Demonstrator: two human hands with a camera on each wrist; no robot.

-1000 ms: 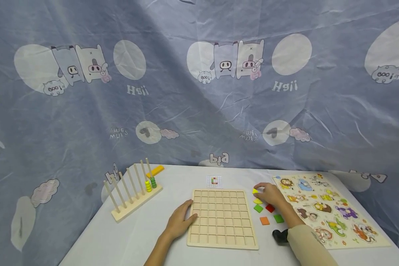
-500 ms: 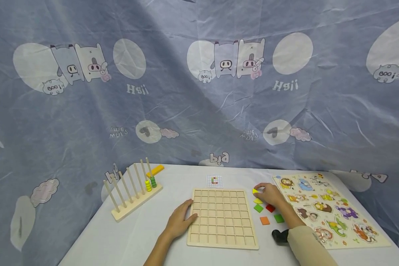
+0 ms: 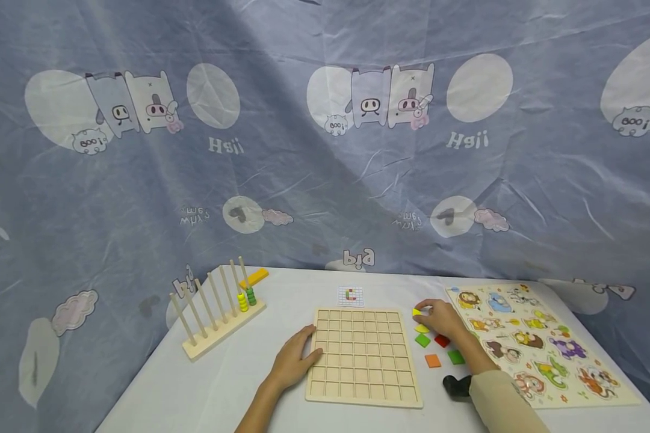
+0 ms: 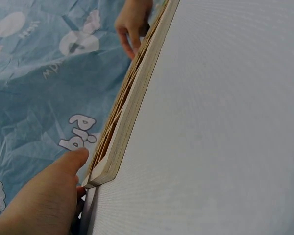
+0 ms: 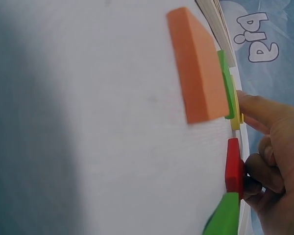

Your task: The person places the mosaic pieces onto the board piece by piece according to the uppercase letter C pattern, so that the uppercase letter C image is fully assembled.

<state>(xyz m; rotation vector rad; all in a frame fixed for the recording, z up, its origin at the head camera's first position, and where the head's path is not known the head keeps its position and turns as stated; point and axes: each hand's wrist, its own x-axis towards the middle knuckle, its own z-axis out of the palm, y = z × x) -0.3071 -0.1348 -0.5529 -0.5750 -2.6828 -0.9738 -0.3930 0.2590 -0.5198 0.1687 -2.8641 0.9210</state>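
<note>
My left hand (image 3: 292,359) rests against the left edge of a square wooden grid board (image 3: 364,358), its fingers fairly straight and its thumb by the rim. To the right of the board, my right hand (image 3: 439,316) pinches a small yellow piece (image 3: 416,313) between thumb and index finger, down at table level. Just below it lies another yellow piece (image 3: 422,329). Nearby are a green tile (image 3: 422,340), a red tile (image 3: 441,341), an orange tile (image 3: 433,361) and a second green tile (image 3: 456,357). In the right wrist view, the orange tile (image 5: 196,68) partly covers the pieces behind it.
A small card with a coloured grid pattern (image 3: 350,295) lies behind the board. At the left stand a wooden peg rack (image 3: 224,329) with beads and a yellow bar (image 3: 256,277). An animal puzzle board (image 3: 525,322) lies right; a black object (image 3: 457,386) sits by the right sleeve.
Both hands keep their places, the left at the board and the right at the yellow piece. Only the head view shifts very slightly.
</note>
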